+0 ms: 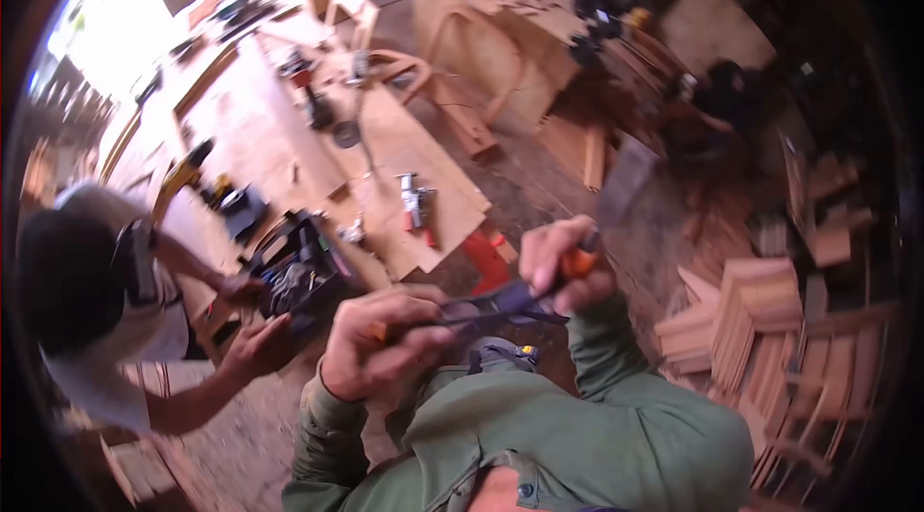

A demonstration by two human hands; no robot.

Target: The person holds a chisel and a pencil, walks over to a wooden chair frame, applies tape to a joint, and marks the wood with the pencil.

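Observation:
In front of my green-shirted chest, my left hand (385, 339) is closed around one end of a dark, narrow object (500, 305) stretching between both hands. A bit of orange shows at that grip. Closed too is my right hand (568, 267), holding the object's other end and an orange handle (579, 264). Blur hides the exact kind of the object. Just beyond the right hand is a grey flat piece (630, 175); whether it joins the handle I cannot tell.
At left, another person (106, 310) has both hands at a dark tool box (303, 267). A wooden worktable (404, 137) carries a red-handled clamp (414, 204) and a yellow-black drill (183, 175). Stacked wooden parts (760, 310) lie at right. A red object (486, 262) sits past my hands.

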